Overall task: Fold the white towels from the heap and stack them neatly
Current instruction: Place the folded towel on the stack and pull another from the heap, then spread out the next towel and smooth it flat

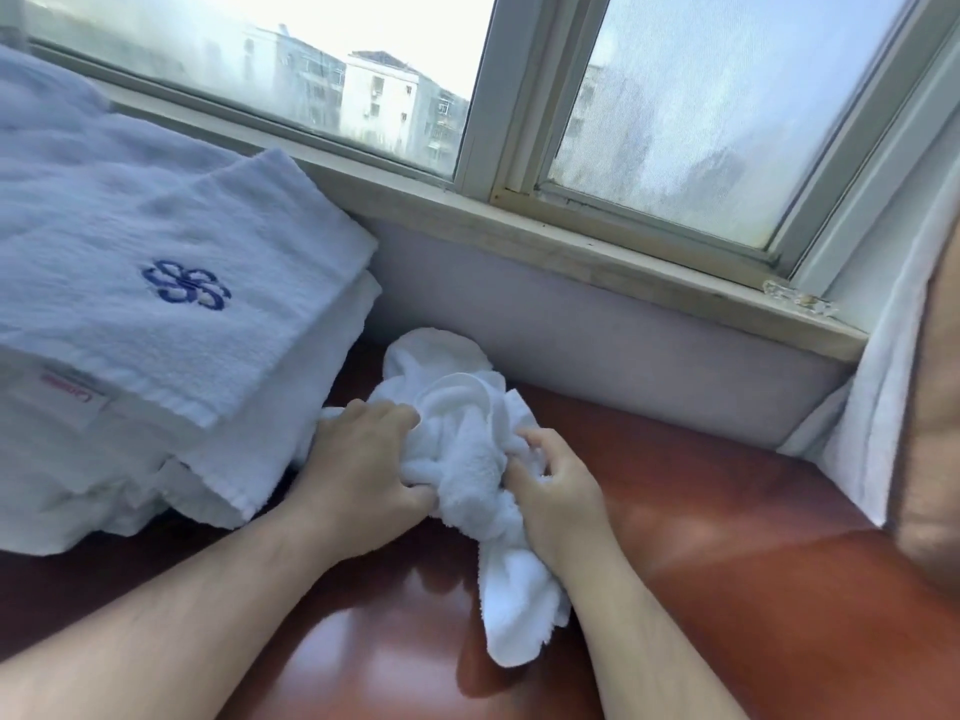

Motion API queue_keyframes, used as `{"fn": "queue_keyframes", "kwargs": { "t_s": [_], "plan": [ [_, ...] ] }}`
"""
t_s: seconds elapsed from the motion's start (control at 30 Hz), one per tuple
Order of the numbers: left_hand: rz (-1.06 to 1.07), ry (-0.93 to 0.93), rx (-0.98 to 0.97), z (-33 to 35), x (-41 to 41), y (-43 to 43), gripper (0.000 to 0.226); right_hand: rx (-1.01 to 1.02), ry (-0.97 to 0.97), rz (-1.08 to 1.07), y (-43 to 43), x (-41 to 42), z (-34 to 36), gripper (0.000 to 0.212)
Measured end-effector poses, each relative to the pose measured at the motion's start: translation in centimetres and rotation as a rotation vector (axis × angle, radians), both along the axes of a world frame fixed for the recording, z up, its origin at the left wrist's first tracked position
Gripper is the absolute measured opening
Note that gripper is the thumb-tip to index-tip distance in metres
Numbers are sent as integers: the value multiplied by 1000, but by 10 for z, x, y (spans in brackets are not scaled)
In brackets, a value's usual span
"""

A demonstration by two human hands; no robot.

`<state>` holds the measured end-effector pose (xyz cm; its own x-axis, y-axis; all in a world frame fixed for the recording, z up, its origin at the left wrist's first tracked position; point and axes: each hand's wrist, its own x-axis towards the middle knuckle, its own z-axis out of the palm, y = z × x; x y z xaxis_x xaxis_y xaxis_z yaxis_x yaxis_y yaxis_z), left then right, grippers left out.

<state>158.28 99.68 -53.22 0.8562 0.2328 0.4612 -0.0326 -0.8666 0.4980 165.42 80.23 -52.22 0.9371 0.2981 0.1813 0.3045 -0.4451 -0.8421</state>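
Beyond the folded stack (156, 262): white cloth (47, 111) is running off the frame's left edge; hard to make out
Crumpled towel (462, 449): is lying just right of the stack, between both hands
Left hand (358, 480): is gripping its left side
Right hand (556, 491): is clutching its right side
Look: white, bunched; one end is trailing nearer

- A crumpled white towel (462, 433) lay on a glossy reddish-brown table (727, 511).
- The left hand (358, 470) and the right hand (556, 491) both gripped it, fingers curled into the cloth.
- A stack of folded towels (156, 314), the top one embroidered with a blue flower logo (187, 284), sat to the left.
- A window (519, 96) stood behind.
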Motion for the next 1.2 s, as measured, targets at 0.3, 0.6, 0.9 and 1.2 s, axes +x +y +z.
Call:
{"fn": "queue_keyframes", "kwargs": {
  "t_s": [0.3,0.6,0.9,1.2],
  "plan": [
    [-137,28,131,23,-50,-8,43,-244,-424,-238,-15,-58,35,35],
    [-120,-224,152,172,-109,-14,40,-218,-335,177,-33,-106,174,33],
    [92,-159,243,249,-149,-13,19,-40,-893,-188,-55,-171,291,26],
    [-79,-211,70,226,-178,-3,36,-489,-597,105,-93,-177,272,37]
  ]
}}
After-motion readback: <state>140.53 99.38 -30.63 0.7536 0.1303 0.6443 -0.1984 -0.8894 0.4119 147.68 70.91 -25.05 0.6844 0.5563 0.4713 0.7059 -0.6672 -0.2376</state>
